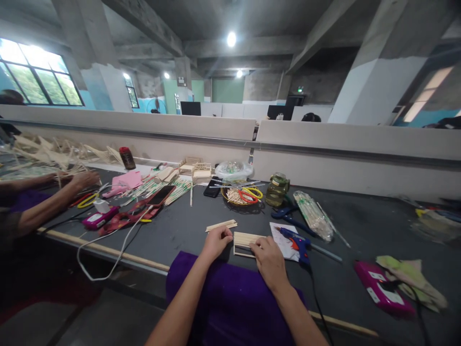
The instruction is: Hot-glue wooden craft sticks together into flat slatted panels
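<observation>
A small flat panel of glued wooden sticks (244, 239) lies on the dark table (187, 230) just in front of me. My left hand (217, 241) is curled, its fingertips pinching the panel's left edge. My right hand (269, 258) rests on the panel's right end with fingers bent down onto it. A short bundle of loose sticks (221, 225) lies just beyond my left hand. A blue hot glue gun (296, 242) lies on a white sheet (283, 240) right of my right hand. A purple cloth (230, 298) covers my lap.
Another person's hand (83, 179) works at the far left among sticks, a pink case (99, 219) and a white cable (108, 259). Behind stand a bowl of sticks with scissors (242, 194), a glass jar (277, 189), a bagged stick bundle (313, 215) and small stick models (196, 169). A pink box (380, 288) lies right.
</observation>
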The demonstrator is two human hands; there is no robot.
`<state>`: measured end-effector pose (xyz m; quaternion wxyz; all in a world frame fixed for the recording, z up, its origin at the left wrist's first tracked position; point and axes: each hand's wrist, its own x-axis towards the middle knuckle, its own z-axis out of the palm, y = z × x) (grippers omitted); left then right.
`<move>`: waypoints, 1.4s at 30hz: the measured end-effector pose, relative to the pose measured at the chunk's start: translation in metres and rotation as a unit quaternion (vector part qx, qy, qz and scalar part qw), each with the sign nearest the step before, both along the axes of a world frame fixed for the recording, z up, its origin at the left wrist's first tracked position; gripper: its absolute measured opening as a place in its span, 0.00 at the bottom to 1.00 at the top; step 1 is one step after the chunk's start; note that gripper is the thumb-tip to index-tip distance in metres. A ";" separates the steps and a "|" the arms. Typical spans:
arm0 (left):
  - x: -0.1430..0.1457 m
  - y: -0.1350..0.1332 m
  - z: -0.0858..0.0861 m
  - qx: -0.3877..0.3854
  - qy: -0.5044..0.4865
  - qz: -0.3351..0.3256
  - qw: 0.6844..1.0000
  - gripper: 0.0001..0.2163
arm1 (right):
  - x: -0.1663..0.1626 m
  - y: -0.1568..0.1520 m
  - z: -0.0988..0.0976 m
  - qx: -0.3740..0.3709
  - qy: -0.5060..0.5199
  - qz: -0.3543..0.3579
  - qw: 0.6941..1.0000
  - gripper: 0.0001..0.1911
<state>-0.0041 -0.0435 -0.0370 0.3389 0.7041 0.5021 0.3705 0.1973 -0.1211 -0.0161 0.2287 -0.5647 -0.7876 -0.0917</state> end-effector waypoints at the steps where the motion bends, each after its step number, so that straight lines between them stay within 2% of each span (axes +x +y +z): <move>1: 0.000 0.000 0.000 0.001 0.006 -0.005 1.000 0.03 | 0.000 0.000 0.000 0.001 -0.006 0.001 1.000 0.10; 7: 0.001 -0.003 0.001 0.004 0.056 -0.022 0.998 0.03 | -0.002 0.004 0.001 0.005 -0.029 -0.006 1.000 0.08; 14: 0.005 -0.011 0.014 0.019 0.129 -0.014 0.991 0.03 | -0.003 0.006 -0.001 0.005 -0.011 0.001 1.000 0.09; 17: 0.006 -0.014 0.017 0.025 0.144 -0.006 0.989 0.04 | 0.004 0.004 -0.007 0.038 0.060 -0.022 0.997 0.12; 20: 0.006 -0.015 0.017 0.024 0.156 -0.004 0.987 0.04 | 0.017 -0.003 -0.017 0.086 0.200 -0.113 0.969 0.14; 22: 0.007 -0.015 0.017 0.024 0.161 -0.006 0.987 0.04 | 0.025 -0.008 -0.022 0.061 0.279 -0.168 0.943 0.16; 25: 0.007 -0.015 0.017 0.026 0.164 -0.007 0.986 0.04 | 0.032 -0.013 -0.027 -0.025 0.331 -0.194 0.923 0.18; 28: 0.008 -0.016 0.018 0.021 0.170 -0.002 0.985 0.04 | 0.032 -0.013 -0.029 -0.075 0.320 -0.195 0.924 0.18; 31: 0.009 -0.017 0.019 0.019 0.177 0.001 0.984 0.04 | 0.031 -0.011 -0.032 -0.079 0.304 -0.188 0.931 0.17; 35: 0.008 -0.017 0.019 0.026 0.180 0.000 0.983 0.05 | 0.032 -0.011 -0.034 -0.059 0.286 -0.176 0.940 0.16; 39: 0.009 -0.017 0.019 0.029 0.179 -0.001 0.983 0.05 | 0.031 -0.011 -0.031 -0.004 0.205 -0.110 0.973 0.14; 42: 0.009 -0.017 0.018 0.035 0.179 -0.001 0.983 0.04 | 0.028 -0.011 -0.029 0.005 0.144 -0.087 0.986 0.14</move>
